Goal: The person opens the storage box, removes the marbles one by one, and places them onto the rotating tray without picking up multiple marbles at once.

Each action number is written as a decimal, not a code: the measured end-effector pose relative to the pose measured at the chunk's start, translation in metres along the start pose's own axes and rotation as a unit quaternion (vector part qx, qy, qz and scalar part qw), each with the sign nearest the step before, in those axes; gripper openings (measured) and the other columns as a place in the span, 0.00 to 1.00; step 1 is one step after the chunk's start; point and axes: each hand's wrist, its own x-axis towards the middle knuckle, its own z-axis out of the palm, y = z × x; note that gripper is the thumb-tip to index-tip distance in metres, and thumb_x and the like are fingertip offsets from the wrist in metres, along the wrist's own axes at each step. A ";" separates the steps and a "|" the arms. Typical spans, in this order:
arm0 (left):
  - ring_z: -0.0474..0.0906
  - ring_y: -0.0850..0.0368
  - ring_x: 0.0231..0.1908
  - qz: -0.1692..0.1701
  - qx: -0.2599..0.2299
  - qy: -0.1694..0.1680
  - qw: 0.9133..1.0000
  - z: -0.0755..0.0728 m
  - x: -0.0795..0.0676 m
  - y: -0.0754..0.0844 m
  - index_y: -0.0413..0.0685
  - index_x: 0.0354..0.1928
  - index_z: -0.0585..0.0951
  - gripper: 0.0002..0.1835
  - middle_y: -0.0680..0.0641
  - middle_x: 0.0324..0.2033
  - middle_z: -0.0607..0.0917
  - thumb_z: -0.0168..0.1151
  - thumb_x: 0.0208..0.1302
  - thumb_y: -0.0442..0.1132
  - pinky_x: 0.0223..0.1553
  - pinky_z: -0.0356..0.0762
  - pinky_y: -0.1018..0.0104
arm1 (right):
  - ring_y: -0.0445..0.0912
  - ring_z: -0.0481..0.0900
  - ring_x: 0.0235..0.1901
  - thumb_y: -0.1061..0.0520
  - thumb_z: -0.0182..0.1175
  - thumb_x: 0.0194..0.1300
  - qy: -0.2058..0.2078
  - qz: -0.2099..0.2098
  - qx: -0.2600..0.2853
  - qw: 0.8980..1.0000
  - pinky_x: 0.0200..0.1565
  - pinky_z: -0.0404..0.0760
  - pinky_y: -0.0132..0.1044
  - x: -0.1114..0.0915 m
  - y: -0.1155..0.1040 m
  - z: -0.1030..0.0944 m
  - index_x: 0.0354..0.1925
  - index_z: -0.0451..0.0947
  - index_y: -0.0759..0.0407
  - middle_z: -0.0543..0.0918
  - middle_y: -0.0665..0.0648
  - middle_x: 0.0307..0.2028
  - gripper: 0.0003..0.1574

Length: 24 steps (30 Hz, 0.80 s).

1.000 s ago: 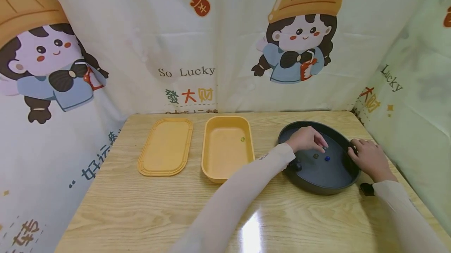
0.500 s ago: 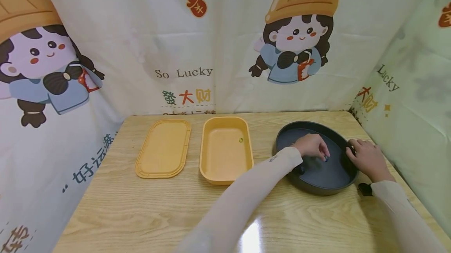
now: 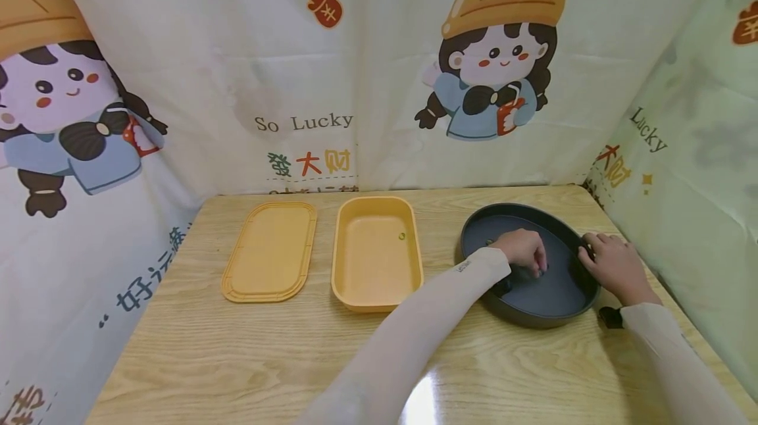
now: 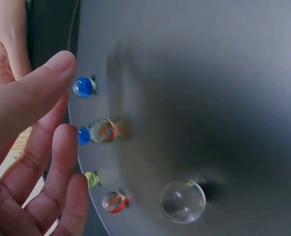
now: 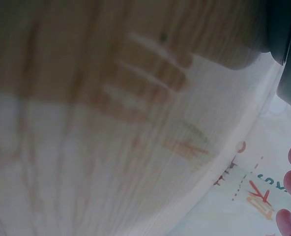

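Observation:
A round dark pan (image 3: pixel 562 300) sits on the right of the table. My left hand (image 3: pixel 524 247) reaches down inside it, fingertips low over its floor. In the left wrist view, thumb and fingers curve loosely apart beside a blue marble (image 4: pixel 84 86). Close by lie a second blue marble (image 4: pixel 83 135), a clear one with an orange swirl (image 4: pixel 103 131), a yellow-green marble (image 4: pixel 91 180), a clear one with red-orange (image 4: pixel 114 202) and a large clear marble (image 4: pixel 183 202). My right hand (image 3: pixel 618 270) grips the pan's right rim, with fingertips (image 5: pixel 289 222) showing in the right wrist view.
Left of the pan stands a yellow rectangular box (image 3: pixel 343 280) with a small greenish marble (image 3: pixel 402 236) inside. Farther left a flat yellow lid (image 3: pixel 269 254) lies on the wooden table (image 3: pixel 237 359). A printed cloth (image 3: pixel 391 70) hangs behind the table and along its sides.
My left hand has lowered toward the pan's floor and nearer its front, covering marbles seen before. My right hand stays at the rim. The head view has shifted slightly.

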 end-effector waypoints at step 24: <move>0.75 0.74 0.32 0.016 0.079 -0.009 0.997 0.012 0.010 0.000 0.65 0.25 0.86 0.08 0.68 0.29 0.83 0.74 0.47 0.39 0.33 0.73 0.77 | 0.66 0.75 0.35 0.59 0.55 0.62 0.010 -0.003 0.002 1.000 0.31 0.68 0.59 -0.002 0.000 0.001 0.42 0.73 0.65 0.80 0.69 0.32 0.12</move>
